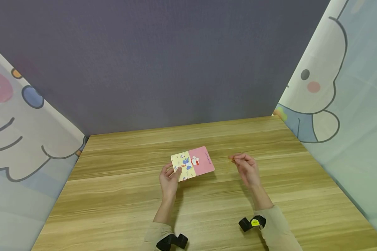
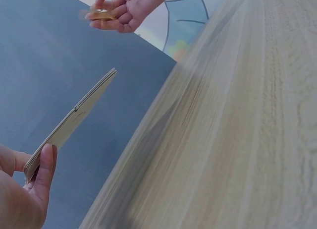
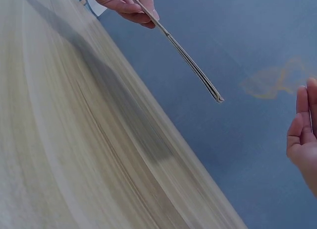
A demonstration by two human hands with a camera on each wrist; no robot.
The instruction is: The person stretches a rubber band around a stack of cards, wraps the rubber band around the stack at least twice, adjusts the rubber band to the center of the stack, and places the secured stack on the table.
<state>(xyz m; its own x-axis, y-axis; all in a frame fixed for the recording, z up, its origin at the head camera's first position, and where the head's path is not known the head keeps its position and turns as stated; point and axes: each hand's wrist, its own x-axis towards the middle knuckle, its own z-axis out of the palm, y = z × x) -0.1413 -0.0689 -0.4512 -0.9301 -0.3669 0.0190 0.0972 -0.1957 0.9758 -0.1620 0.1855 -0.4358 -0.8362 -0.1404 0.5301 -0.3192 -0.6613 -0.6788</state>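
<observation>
My left hand (image 1: 169, 183) holds a thin folded card booklet (image 1: 202, 161) by its near left edge, the thumb lying over the yellow side. The booklet is half pink and half pale yellow, with cartoon characters printed across it. Edge-on in the left wrist view, the booklet (image 2: 74, 117) shows several thin layers and tilts upward above the table. To its right, my right hand (image 1: 249, 171) pinches a small gold-orange thing (image 1: 231, 159) between thumb and fingertips. That thing (image 3: 270, 85) appears as blurred, see-through loops in the right wrist view; I cannot tell its kind.
A wood-grain table (image 1: 113, 195) spreads beneath both hands. A dark grey-blue panel (image 1: 176, 69) stands along its back edge, and cartoon-printed curtains (image 1: 320, 69) hang at both sides. Black straps with cameras (image 1: 252, 223) sit on the wrists.
</observation>
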